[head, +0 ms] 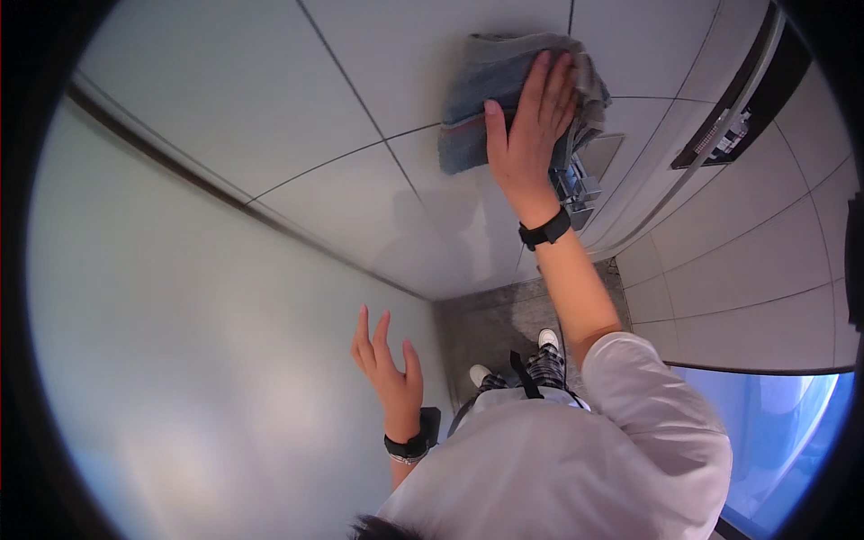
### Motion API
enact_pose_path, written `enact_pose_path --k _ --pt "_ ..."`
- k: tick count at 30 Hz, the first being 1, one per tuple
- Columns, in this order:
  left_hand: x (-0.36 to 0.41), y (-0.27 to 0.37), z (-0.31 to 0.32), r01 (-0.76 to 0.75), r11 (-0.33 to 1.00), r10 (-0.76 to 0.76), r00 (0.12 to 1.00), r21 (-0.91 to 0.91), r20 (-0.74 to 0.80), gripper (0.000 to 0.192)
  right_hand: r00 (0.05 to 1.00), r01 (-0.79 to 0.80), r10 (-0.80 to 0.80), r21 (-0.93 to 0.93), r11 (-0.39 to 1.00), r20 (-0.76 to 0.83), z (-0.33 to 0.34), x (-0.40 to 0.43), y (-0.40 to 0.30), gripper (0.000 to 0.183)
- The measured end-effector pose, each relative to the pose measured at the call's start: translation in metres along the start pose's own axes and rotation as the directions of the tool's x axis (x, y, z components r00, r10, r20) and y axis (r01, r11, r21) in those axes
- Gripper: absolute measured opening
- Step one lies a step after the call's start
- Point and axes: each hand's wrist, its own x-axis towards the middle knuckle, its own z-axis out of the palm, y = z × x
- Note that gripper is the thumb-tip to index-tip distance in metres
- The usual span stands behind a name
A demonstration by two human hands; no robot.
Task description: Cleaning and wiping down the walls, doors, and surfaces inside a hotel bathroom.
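A folded blue and grey cloth [472, 101] lies flat against the light tiled wall [351, 175]. My right hand [533, 128] presses on it with the fingers spread over its right half, the thumb to the left. Part of a chrome fixture [579, 185] shows just beneath the cloth and beside my wrist; the rest is hidden. My left hand [388, 371] is raised before the pale frosted panel [202, 337] at the left, fingers apart and holding nothing. Whether it touches the panel I cannot tell.
At the upper right, a recessed dark niche [763, 115] holds a clear bottle [736, 131], with a curved pale hose or rail [732, 111] passing in front. Tiled wall [742, 270] stands on the right. My feet are on the grey floor [486, 324] in this narrow space.
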Motion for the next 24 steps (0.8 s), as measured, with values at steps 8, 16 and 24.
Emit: enact_pose_path --k 8,16,24 --pt "-0.004 0.000 0.006 -0.029 0.999 0.023 0.985 0.035 0.170 0.045 0.983 -0.135 0.148 -0.111 0.985 0.112 0.017 -0.094 0.054 0.075" --pt "-0.005 0.004 0.008 -0.051 0.995 0.029 0.969 0.083 0.244 0.044 0.939 -0.303 0.296 0.009 0.953 0.176 0.007 -0.118 0.050 0.071" --pt "-0.003 0.007 0.012 -0.143 0.987 0.117 0.954 0.073 0.275 0.043 0.983 -0.066 0.088 -0.141 0.988 0.159 0.011 -0.153 0.025 0.055"
